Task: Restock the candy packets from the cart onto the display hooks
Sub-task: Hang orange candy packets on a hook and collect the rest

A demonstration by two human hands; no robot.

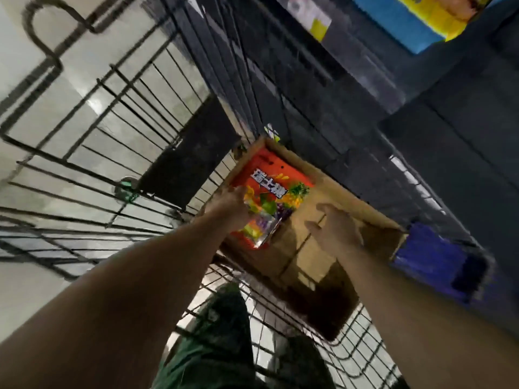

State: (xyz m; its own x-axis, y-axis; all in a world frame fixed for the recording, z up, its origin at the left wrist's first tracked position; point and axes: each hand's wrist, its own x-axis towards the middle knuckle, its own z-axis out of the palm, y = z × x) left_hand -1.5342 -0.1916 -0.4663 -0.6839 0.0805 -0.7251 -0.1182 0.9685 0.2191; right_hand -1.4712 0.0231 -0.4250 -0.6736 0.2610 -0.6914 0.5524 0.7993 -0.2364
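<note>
An orange candy packet (269,197) is gripped at its left edge by the left hand (230,204), fingers curled round it, and is held inside the far end of an open cardboard box (362,217). The box is carried in a wire cart (118,130). The right hand (334,228) is spread over the box's middle, fingers loose, with nothing held. A blue pack (438,256) is seen just right of the box. Dark shelving (365,94) is seen beyond, blurred.
</note>
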